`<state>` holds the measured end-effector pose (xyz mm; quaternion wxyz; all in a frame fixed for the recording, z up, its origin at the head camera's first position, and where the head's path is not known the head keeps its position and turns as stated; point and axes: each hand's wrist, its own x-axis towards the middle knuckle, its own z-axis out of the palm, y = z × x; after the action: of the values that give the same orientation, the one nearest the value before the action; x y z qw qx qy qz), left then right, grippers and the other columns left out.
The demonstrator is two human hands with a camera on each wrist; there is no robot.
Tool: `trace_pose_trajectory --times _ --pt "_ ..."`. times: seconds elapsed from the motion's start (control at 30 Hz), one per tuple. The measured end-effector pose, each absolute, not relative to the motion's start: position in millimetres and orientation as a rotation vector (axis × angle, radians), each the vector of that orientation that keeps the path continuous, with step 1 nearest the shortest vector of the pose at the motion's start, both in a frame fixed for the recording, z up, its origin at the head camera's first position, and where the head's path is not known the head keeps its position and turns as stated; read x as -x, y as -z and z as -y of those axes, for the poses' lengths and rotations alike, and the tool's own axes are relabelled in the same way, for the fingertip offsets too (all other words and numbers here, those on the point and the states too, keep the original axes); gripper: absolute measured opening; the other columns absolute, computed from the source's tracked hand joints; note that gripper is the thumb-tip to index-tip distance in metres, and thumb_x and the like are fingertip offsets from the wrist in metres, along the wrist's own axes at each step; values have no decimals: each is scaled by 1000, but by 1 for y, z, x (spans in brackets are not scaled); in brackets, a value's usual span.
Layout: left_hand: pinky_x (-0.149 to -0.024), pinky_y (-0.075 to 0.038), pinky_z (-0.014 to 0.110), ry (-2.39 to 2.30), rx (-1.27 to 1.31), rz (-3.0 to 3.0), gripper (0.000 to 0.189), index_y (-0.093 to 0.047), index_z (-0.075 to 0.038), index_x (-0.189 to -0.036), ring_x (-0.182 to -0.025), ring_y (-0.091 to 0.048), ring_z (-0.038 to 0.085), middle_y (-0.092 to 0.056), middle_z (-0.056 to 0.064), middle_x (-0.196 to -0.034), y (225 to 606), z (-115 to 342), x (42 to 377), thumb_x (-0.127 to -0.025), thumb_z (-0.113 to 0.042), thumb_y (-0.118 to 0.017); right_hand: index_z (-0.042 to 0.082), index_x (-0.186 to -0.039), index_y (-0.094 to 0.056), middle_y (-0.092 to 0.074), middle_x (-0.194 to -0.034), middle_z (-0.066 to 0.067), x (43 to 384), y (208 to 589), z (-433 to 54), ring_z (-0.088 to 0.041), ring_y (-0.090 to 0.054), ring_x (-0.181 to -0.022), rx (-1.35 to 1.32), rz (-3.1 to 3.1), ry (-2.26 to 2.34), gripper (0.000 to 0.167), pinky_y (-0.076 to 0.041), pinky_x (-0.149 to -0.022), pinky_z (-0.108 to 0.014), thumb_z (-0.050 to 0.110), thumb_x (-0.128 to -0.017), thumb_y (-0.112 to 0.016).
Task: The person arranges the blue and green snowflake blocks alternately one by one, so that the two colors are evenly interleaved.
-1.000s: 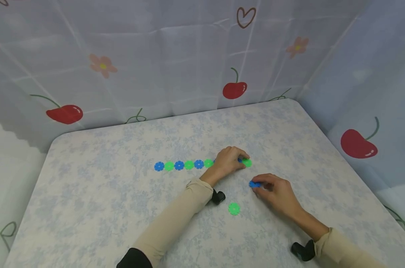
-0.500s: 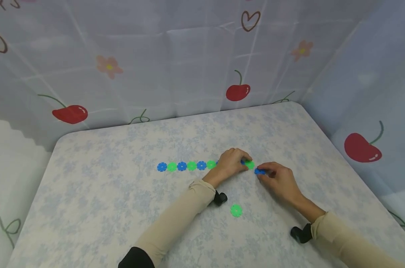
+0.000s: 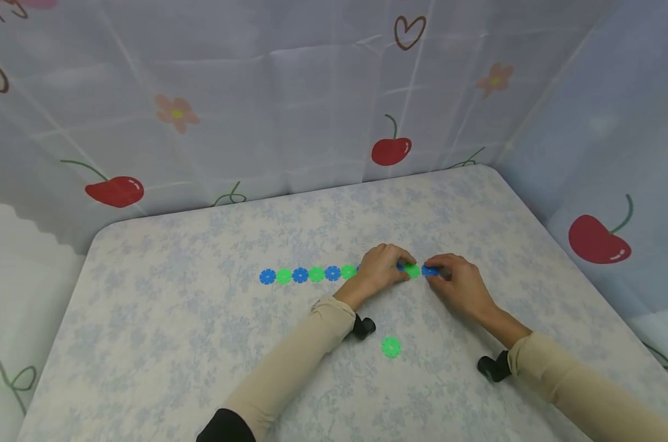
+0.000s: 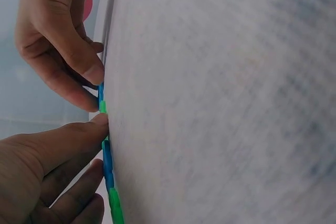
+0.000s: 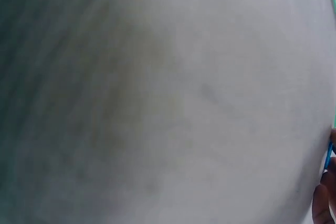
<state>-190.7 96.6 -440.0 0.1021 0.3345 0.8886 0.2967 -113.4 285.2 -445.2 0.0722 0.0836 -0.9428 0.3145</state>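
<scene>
A row of alternating blue and green notched plastic discs (image 3: 300,275) runs across the table. My left hand (image 3: 378,273) covers part of it and holds the green disc (image 3: 412,271) at its right end between thumb and fingers. Just to the right, my right hand (image 3: 462,285) pinches a blue disc (image 3: 430,271) by its edges, right beside that green one. In the left wrist view the blue disc (image 4: 101,94) stands in line with the green disc (image 4: 103,107), both close to the tabletop. At the right wrist view's edge only some fingers (image 5: 321,203) and a blue sliver show.
A single loose green disc (image 3: 391,347) lies on the table nearer to me, between the two forearms. The table (image 3: 174,331) wears a pale blue floral cover. A printed curtain (image 3: 290,110) hangs along its back and right sides.
My right hand has carried the blue disc away from me and slightly right, up to the row's right end. The left hand keeps its place on the row.
</scene>
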Motion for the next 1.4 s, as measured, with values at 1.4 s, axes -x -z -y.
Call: trace_pose_trajectory --times 1.4 --pt "-84 -52 23 -929 -987 -2584 31 -73 -16 -118 -102 -64 11 -71 -2 -115 442 -93 188 -88 -18 -77 13 -120 -69 -66 -121 1 22 429 -228 -15 -62 -101 -620 2952 -1193 40 -55 -77 -31 12 -82 -81"
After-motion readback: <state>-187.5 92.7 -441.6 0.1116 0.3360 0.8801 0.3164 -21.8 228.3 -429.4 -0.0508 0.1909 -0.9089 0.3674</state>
